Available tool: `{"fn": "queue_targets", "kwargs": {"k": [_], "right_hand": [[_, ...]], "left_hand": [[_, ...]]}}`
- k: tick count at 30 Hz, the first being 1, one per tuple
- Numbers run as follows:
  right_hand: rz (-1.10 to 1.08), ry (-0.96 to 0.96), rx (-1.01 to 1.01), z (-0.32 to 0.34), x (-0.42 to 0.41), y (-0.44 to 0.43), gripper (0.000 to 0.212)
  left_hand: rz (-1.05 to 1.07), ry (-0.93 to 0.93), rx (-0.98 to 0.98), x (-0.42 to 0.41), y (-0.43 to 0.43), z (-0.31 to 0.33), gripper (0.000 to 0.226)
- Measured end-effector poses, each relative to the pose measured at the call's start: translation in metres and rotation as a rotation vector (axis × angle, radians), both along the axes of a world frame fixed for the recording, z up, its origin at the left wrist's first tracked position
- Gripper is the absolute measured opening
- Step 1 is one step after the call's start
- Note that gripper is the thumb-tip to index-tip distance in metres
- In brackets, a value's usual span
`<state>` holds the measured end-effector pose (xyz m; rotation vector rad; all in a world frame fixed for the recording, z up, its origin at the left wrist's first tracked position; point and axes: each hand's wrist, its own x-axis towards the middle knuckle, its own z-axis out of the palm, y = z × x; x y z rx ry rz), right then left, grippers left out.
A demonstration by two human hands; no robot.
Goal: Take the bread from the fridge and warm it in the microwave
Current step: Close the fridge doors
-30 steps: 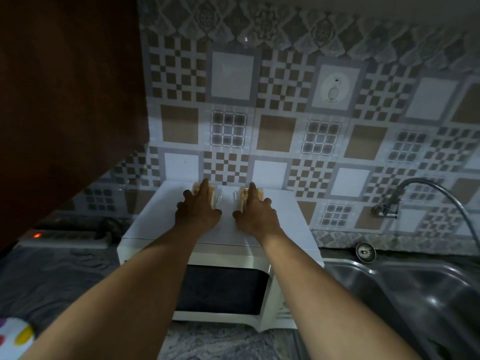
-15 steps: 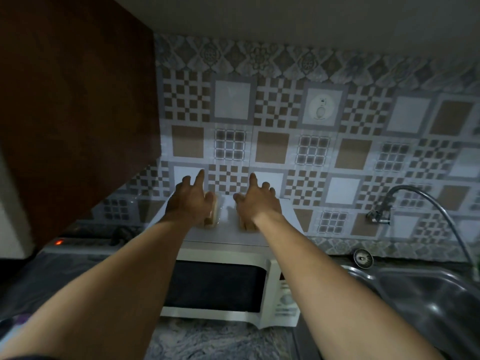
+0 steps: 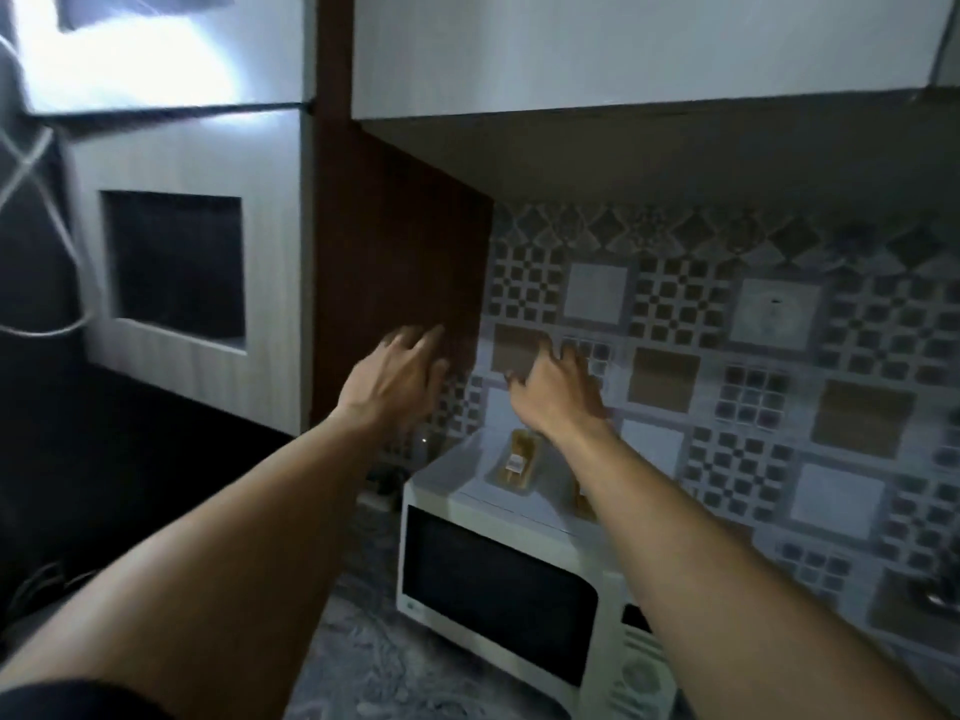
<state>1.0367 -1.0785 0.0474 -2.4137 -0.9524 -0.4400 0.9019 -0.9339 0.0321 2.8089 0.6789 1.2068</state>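
**Both hands raised and empty above the microwave, bread on its top**

A dim kitchen corner, with a patterned tile backsplash (image 3: 779, 356) under pale upper cabinets (image 3: 623, 54); far to the left of the fingers stands a grey cabinet front (image 3: 197, 366) with a dark square recess, and a white cable (image 3: 31, 163) loops across its left edge; a dark brown wooden panel (image 3: 400, 241) runs down between that cabinet and the tiles.

The left hand (image 3: 395, 376) hangs in the air in front of the brown panel; its fingers (image 3: 415, 340) are loosely spread and hold nothing, though they are blurred; just to their right, apart from them, the right hand (image 3: 556, 392) is up before the tiles, its fingers (image 3: 569, 356) likewise loose, a little curled and empty.

Below both sets of fingers, well apart from them, sits the white microwave (image 3: 488, 584) on a grey marbled countertop (image 3: 374, 662), its dark-windowed door shut and its control panel (image 3: 639, 667) to the right; a wrapped bread packet (image 3: 517, 457) lies on the microwave's top, under the right wrist and touched by neither hand; a second bread packet (image 3: 582, 498) lies just right of it, mostly hidden behind the right forearm.
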Motion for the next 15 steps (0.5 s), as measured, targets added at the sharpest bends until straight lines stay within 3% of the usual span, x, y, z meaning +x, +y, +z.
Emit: {"fn": "queue_targets", "kwargs": {"k": [15], "right_hand": [[0.609, -0.081, 0.072, 0.007, -0.187, 0.039, 0.07]], "left_hand": [[0.654, 0.08, 0.111, -0.253, -0.044, -0.006, 0.061]]}}
